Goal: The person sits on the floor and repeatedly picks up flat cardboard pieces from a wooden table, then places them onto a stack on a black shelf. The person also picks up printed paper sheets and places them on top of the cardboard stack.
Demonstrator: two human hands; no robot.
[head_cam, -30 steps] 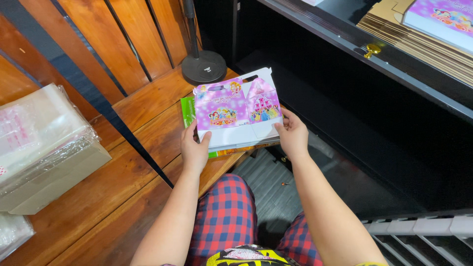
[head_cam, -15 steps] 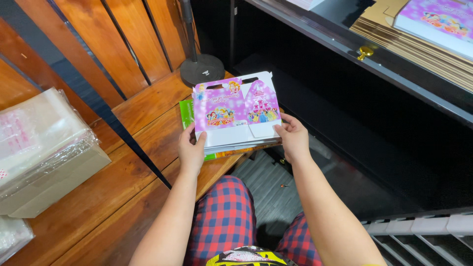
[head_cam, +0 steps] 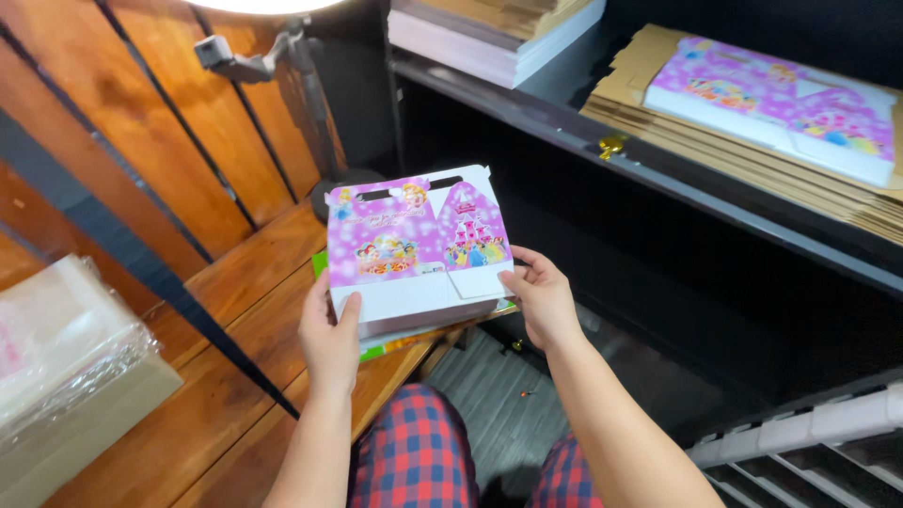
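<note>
A stack of flat pink and purple printed carton blanks [head_cam: 414,246], with handle slots along the top edge, is lifted just above the wooden bench [head_cam: 235,282]. My left hand [head_cam: 329,341] grips its lower left corner, thumb on top. At the lower right edge my right hand [head_cam: 541,296] holds it too. A green sheet [head_cam: 386,346] pokes out under the stack.
On the black shelf [head_cam: 658,155] at the upper right lies another pile of pink flat cartons [head_cam: 781,108] over brown cardboard sheets. A plastic-wrapped bundle [head_cam: 66,367] sits at the left. A lamp stand [head_cam: 310,85] rises behind the bench. My checked trousers [head_cam: 414,461] show below.
The view has tilted upward, bringing the shelf and lamp arm into sight. Both hands have kept their hold on the stack, which now sits slightly raised and nearer to me.
</note>
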